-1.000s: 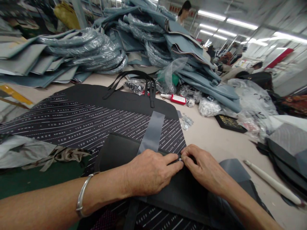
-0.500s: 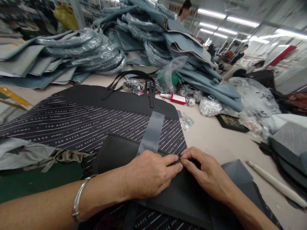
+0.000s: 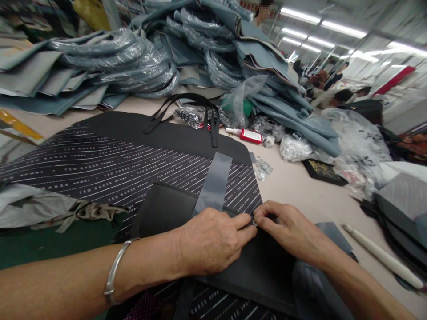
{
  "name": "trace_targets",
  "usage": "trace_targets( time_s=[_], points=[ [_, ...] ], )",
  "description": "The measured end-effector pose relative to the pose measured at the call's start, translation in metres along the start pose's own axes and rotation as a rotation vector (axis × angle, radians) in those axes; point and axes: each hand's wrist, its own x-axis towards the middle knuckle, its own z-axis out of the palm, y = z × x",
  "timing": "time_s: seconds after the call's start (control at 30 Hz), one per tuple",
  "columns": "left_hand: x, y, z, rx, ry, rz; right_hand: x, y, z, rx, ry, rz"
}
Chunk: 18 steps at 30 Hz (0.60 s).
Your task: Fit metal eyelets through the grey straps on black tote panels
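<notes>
My left hand (image 3: 216, 242) lies over the black panel (image 3: 170, 209), thumb and index finger closed on its edge. Close beside it, my right hand (image 3: 283, 224) pinches a small ring-shaped metal piece (image 3: 255, 221) at the same edge. Beneath the panel spreads a dark striped lining (image 3: 140, 171) with white lettering, joined to a black band (image 3: 187, 135) that bears two thin handles (image 3: 200, 100). A grey strip (image 3: 215, 178) runs from the lining to my left hand.
Blue-grey pieces in clear plastic (image 3: 133, 62) are heaped behind. A red bottle (image 3: 251, 136), silver discs (image 3: 263, 169), a black tray (image 3: 323, 171) and a pale tool (image 3: 383, 255) lie on the table (image 3: 293, 195). People are in the far background.
My right fingers have curled in more tightly, and the small ring-shaped piece now shows between the hands. The whole view has shifted slightly.
</notes>
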Motion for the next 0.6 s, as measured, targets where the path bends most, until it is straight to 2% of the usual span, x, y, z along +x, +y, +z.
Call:
trace_targets(
  time_s=[0.2, 0.33, 0.6],
  points=[
    [-0.002, -0.002, 0.002, -0.005, 0.015, 0.013, 0.012, -0.010, -0.010, -0.141, -0.136, 0.045],
    [-0.004, -0.002, 0.004, -0.014, 0.026, 0.022, 0.017, -0.013, -0.014, -0.231, -0.172, 0.061],
    [-0.004, -0.001, 0.005, -0.006, 0.067, 0.017, 0.012, 0.006, -0.009, 0.124, -0.049, 0.030]
  ],
)
